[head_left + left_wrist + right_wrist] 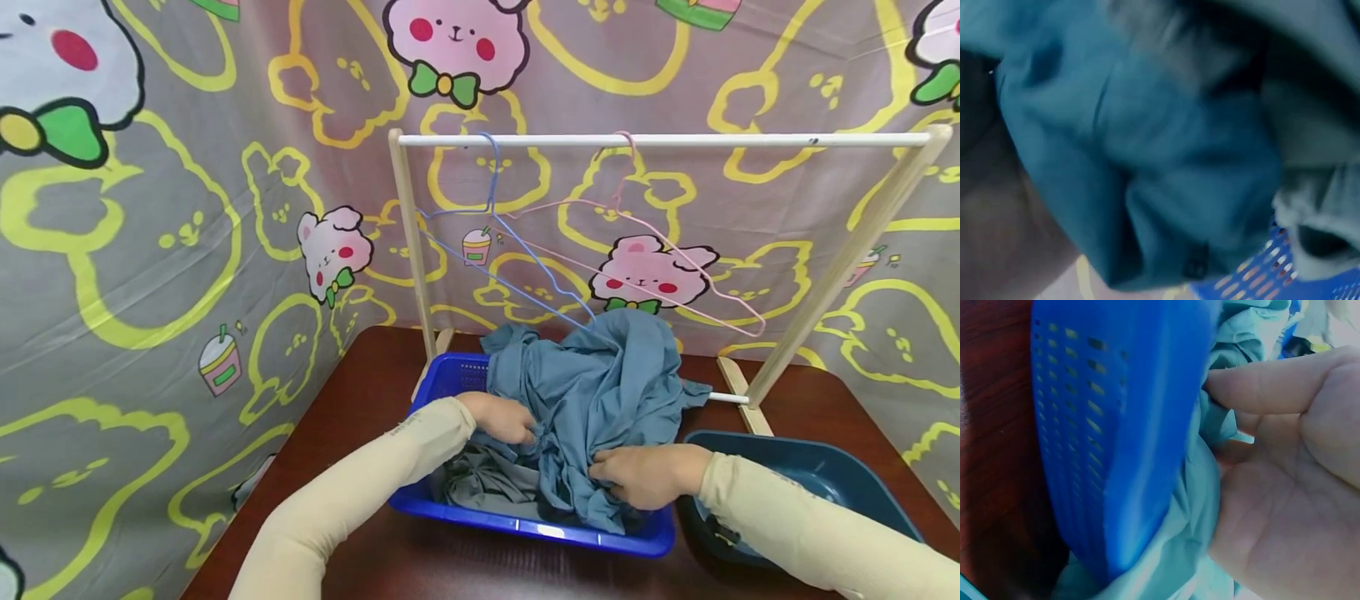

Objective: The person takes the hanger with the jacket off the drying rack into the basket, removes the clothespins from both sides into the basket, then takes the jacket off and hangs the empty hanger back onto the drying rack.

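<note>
A crumpled blue-grey garment spills over the blue plastic basket, its far part heaped up near the rack; its exact kind cannot be told. The left hand grips a bunched fold above the basket's middle. Close to the basket's right side, the right hand pinches another part of the cloth, and in the right wrist view its thumb presses on the fabric by the basket wall. Darker grey-green cloth lies inside the basket. The left wrist view is blurred and mostly filled by the garment.
Behind the basket stands a rack with a white rail and wooden posts. A blue hanger and a pink hanger hang from it. A dark teal tub sits at the right on the brown table.
</note>
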Action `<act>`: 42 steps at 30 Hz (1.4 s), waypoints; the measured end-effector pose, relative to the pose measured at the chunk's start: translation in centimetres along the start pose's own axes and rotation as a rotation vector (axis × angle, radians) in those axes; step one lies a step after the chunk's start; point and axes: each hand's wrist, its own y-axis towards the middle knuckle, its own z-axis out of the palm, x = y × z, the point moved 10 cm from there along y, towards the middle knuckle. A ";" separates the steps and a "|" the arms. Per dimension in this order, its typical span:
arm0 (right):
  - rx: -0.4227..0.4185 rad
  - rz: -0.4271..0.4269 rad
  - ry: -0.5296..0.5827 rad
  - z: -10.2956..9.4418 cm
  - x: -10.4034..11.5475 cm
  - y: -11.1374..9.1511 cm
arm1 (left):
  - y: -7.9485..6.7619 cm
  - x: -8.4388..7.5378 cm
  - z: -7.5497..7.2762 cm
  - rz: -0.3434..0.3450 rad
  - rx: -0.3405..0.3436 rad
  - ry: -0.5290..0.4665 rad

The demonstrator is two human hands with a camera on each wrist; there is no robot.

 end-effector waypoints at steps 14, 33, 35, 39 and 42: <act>-0.751 -0.220 0.032 -11.6 -5.3 -6.7 | -0.3 1.0 -0.5 -0.011 -0.025 -0.040; -0.636 0.096 -0.137 -7.5 -12.7 -2.4 | -0.5 7.6 -8.1 -0.243 -0.503 -0.156; -0.626 0.072 -0.137 -7.3 -12.5 -1.9 | -0.1 7.5 -7.9 -0.270 -0.498 -0.080; -0.632 0.033 -0.146 -7.2 -12.0 -1.3 | 0.4 7.5 -8.3 -0.316 -0.545 0.084; -0.652 0.023 -0.152 -7.4 -12.0 -1.0 | 0.3 7.8 -9.0 -0.321 -0.599 0.113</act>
